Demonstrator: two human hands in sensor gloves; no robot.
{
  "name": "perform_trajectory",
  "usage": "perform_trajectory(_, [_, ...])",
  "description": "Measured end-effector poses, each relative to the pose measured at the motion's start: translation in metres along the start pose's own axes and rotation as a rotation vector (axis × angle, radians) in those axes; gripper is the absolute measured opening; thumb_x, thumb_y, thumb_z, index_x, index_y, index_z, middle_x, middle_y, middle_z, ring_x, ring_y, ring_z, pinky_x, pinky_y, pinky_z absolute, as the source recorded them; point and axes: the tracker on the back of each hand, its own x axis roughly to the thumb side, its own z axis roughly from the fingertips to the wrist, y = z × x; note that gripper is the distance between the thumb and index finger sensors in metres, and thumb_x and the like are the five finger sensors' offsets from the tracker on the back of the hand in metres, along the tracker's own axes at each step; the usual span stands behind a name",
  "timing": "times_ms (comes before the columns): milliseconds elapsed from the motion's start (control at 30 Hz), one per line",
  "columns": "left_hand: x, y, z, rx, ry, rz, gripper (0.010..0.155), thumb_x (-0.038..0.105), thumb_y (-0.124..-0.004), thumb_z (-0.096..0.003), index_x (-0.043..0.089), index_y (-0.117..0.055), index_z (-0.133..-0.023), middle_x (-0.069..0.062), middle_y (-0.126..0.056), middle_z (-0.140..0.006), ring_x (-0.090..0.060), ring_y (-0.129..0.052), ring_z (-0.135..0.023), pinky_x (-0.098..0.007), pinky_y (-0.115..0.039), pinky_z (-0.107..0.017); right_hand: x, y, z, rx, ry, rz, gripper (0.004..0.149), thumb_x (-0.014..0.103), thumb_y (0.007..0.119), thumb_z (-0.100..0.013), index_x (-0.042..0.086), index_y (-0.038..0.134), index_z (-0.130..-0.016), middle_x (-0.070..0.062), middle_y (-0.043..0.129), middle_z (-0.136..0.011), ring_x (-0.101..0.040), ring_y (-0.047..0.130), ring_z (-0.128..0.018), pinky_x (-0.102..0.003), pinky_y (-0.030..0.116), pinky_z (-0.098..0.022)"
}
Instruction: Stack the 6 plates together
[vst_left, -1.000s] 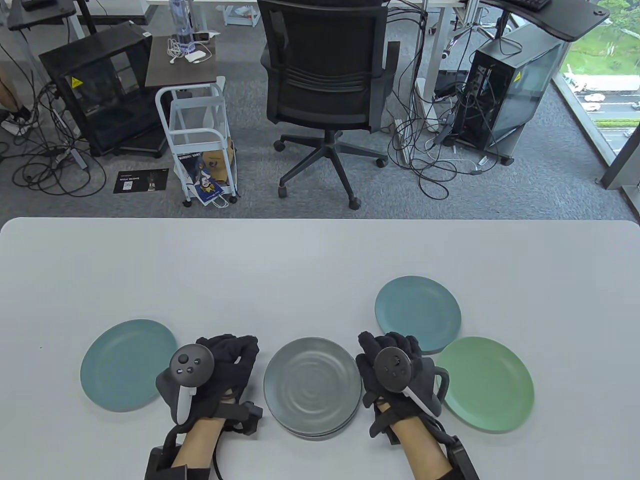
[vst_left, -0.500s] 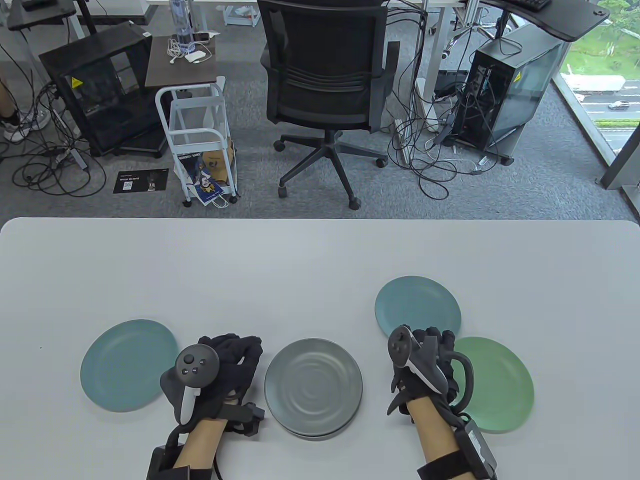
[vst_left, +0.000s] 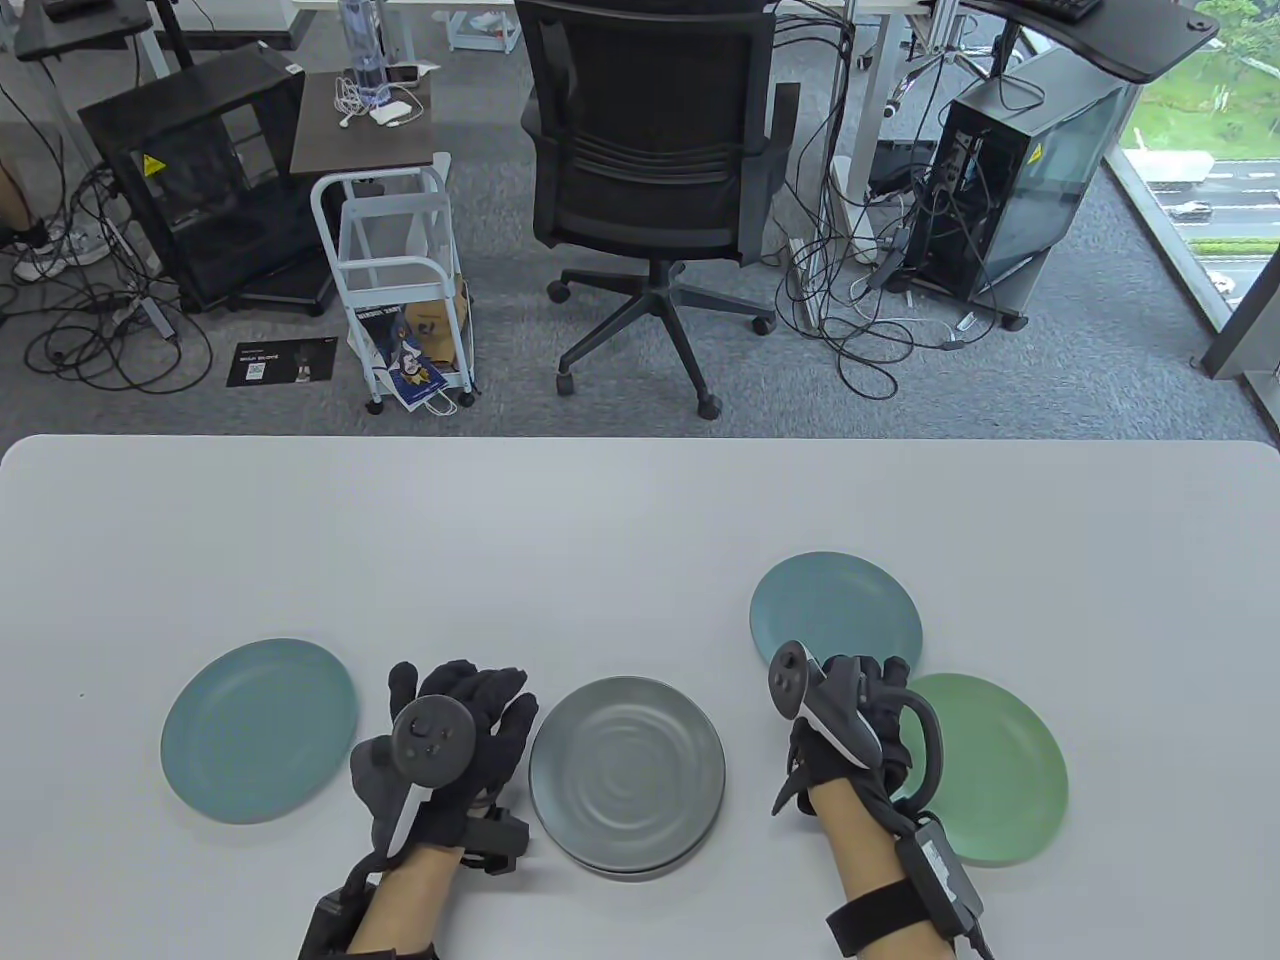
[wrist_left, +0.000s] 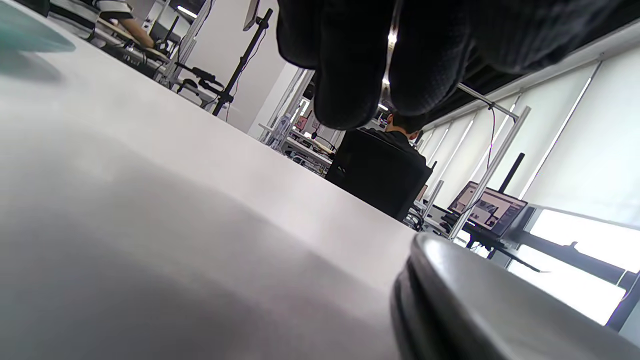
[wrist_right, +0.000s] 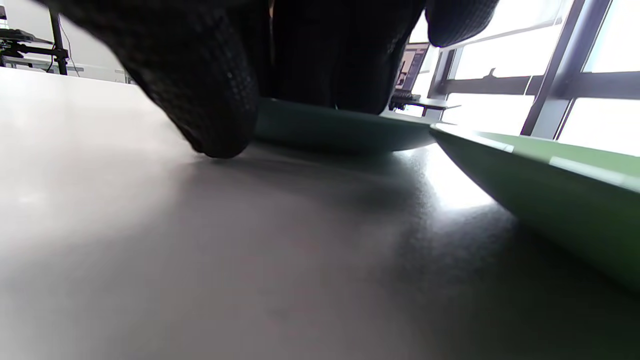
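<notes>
A stack of grey plates (vst_left: 627, 770) sits at the table's near middle; its rim shows in the left wrist view (wrist_left: 475, 300). A blue-teal plate (vst_left: 258, 730) lies to the left. A teal plate (vst_left: 835, 620) and a green plate (vst_left: 990, 770) lie to the right, rims overlapping. My left hand (vst_left: 470, 695) is open with fingers spread, empty, just left of the grey stack. My right hand (vst_left: 870, 680) is turned on its side at the teal plate's near rim. In the right wrist view its thumb (wrist_right: 215, 110) touches the table before the teal plate (wrist_right: 345, 132), with the green plate (wrist_right: 550, 185) beside it.
The white table (vst_left: 600, 540) stretches far behind the plates. An office chair (vst_left: 655, 150) and a white cart (vst_left: 400, 270) stand on the floor beyond the far edge.
My right hand left the grey stack's right side, moved right to the teal plate's near rim and rolled onto its side. My left hand shifted slightly right and spread its fingers.
</notes>
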Motion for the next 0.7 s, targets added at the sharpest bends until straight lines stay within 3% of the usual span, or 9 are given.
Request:
perform_trajectory(333, [0.007,0.0,0.003,0.028,-0.042,0.0,0.052,0.06,-0.075,-0.0358,0.039,-0.085,-0.083,0.013,-0.092,-0.09,-0.009,-0.068,-0.104,-0.045,-0.018,-0.09,0.005,0.0,0.004,-0.096,-0.028,0.074,0.041,0.037,0.085,-0.049,0.032,0.078,-0.089,0.006,0.085,-0.089,-0.024,0.075,-0.091,-0.057,0.045,-0.078])
perform_trajectory(700, [0.005,-0.005,0.003,0.011,-0.041,-0.024,0.052,0.061,-0.075,-0.0356,0.039,-0.085,-0.082,0.013,-0.093,-0.088,-0.01,-0.068,-0.104,-0.045,-0.018,-0.09,0.003,-0.013,0.02,-0.241,-0.053,0.035,0.039,0.04,0.086,-0.047,0.03,0.082,-0.085,0.006,0.09,-0.082,-0.023,0.081,-0.085,-0.055,0.05,-0.076])
